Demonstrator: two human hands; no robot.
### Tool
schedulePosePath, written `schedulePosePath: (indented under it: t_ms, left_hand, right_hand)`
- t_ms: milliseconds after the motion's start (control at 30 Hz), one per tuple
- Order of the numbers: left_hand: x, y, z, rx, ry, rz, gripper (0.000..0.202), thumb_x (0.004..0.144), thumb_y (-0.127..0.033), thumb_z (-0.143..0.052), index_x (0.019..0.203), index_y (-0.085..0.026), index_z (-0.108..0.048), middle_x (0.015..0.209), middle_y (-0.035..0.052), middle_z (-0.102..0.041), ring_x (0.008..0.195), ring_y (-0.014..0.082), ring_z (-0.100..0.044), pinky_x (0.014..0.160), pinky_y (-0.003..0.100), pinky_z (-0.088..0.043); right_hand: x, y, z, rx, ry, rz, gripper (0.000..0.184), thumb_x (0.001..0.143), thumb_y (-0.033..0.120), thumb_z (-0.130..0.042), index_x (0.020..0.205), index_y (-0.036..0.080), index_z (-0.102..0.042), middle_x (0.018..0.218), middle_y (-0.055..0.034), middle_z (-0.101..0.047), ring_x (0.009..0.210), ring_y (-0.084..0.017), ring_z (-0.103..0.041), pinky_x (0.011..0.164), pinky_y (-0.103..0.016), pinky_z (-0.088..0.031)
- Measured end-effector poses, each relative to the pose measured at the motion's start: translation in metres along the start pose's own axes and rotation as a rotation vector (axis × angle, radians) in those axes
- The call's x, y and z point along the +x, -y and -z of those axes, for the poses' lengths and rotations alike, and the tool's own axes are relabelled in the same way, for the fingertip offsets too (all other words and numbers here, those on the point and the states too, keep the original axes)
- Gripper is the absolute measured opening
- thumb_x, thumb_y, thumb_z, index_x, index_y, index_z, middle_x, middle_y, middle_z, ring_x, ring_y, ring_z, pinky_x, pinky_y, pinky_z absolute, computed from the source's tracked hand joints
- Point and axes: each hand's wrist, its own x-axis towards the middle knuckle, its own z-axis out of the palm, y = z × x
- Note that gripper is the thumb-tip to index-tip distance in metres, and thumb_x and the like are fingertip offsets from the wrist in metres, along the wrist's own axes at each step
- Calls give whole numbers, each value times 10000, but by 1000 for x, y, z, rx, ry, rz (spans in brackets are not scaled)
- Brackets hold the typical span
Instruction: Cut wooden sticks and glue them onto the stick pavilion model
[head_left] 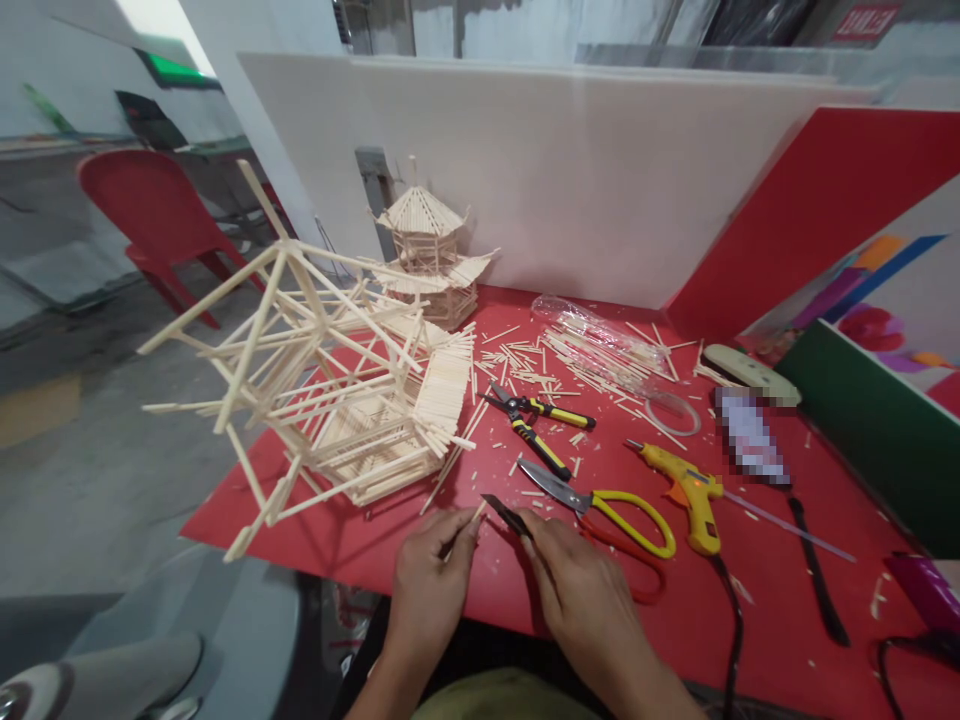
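Observation:
My left hand [439,565] pinches a short pale wooden stick [480,509] near the table's front edge. In my right hand [577,580] is a dark utility knife [507,514], its blade tip close to the stick's end; whether they touch I cannot tell. To the left stands a large pagoda frame [322,330] of wooden sticks with a partly covered lower roof [448,385]. Scissors [592,502] with yellow and red handles lie just beyond my right hand. Yellow-black pliers [536,425] rest farther back.
A smaller finished-looking pagoda [424,250] stands behind. Loose sticks and a plastic bag of sticks [600,345] lie on the red table [517,575]. On the right are a yellow glue gun [690,495] with a cord and a black slim tool [817,575]. A red chair [150,210] stands far left.

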Motion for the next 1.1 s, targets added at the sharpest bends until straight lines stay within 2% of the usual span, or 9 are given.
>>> schedulePosePath:
  t_ms: [167,300,400,533,600,733,900,1100]
  left_hand:
    - [-1,1,1,15,12,-12,228,900,-327,-593,920,-206,-786,793,34,-745,741,188,-682,694,277,-519]
    - [-3,4,0,114,2,-78,237,926,-294,-554,890,-203,-769,807,45,-725,764,186,-674,707,279,-518]
    - [-4,8,-4,285,-64,-195,284,950,-255,-499,853,-179,-754,779,61,-659,720,182,-632,678,288,-501]
    - [-5,16,-8,606,-144,-323,303,951,-238,-490,821,-170,-755,689,56,-567,657,200,-559,615,316,-445]
    - [-5,20,-9,690,-170,-373,292,943,-221,-500,808,-174,-755,658,48,-546,641,202,-541,605,319,-424]
    - [-4,26,-9,691,-195,-400,272,940,-202,-508,838,-187,-759,647,37,-544,626,186,-532,591,301,-414]
    - [-4,26,-10,653,-181,-410,241,913,-167,-522,868,-191,-757,788,71,-627,723,190,-577,641,296,-459]
    - [-3,25,-12,632,-204,-460,212,873,-148,-535,853,-182,-743,787,72,-628,713,192,-588,655,309,-494]
  right_hand:
    - [-2,-1,-4,-8,-11,13,369,1004,224,-337,1296,184,-559,1043,-102,-721,862,-208,-713,686,-292,-538]
    - [-3,0,-8,-71,48,-13,360,982,207,-393,1303,198,-556,1003,-88,-716,820,-206,-705,655,-286,-516]
    - [-1,4,-9,-154,123,-46,382,951,175,-452,1319,211,-550,959,-69,-703,811,-214,-698,610,-284,-490]
    - [2,12,-5,-209,199,-120,368,961,192,-472,1314,247,-559,1014,-61,-657,779,-190,-688,557,-269,-452]
    - [3,15,-3,-220,226,-155,352,973,210,-469,1307,260,-565,1018,-55,-639,740,-174,-679,533,-264,-426]
    - [4,17,-2,-253,259,-167,409,966,220,-498,1370,279,-527,990,-51,-638,718,-169,-659,526,-263,-389]
    - [4,16,-7,-299,190,-86,488,918,171,-561,1388,296,-529,920,-67,-651,872,-228,-621,638,-286,-415]
    - [1,13,-13,-339,129,-41,507,879,156,-601,1367,285,-556,879,-68,-651,794,-232,-592,624,-310,-400]
